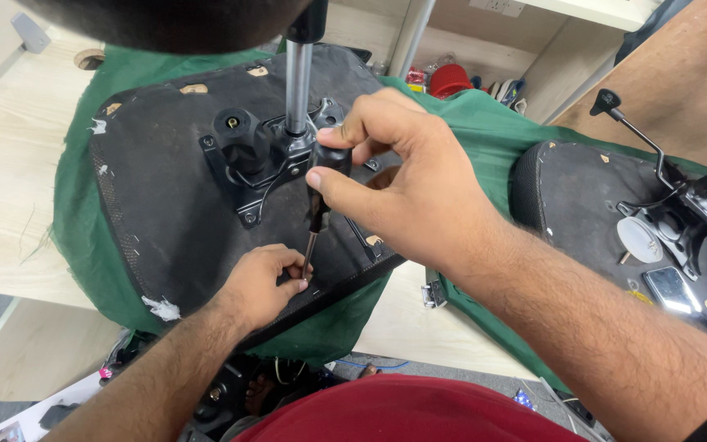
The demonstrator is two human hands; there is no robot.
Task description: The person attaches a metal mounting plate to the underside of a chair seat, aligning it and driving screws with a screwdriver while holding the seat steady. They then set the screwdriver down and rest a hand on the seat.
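1. The pale wooden table (10,213) carries everything, with a green cloth (484,131) spread over much of it.
2. An upturned chair seat (165,196) lies on the cloth, its black underside facing up, with a metal mechanism (267,160) and a grey gas column (297,86) rising from the middle. A second upturned seat (583,205) rests well apart on the right.
3. The right hand (394,180) is clamped around the black handle of a screwdriver (318,196), held almost upright with its tip down at the seat's near edge.
4. The left hand (263,282) is closed, fingertips pinched together around the shaft's lower end, steadying the tip against the seat.
5. I'd judge the risk is the tip slipping: if the right hand pushes off-axis, the blade could skid into the left fingers or gouge the black fabric.
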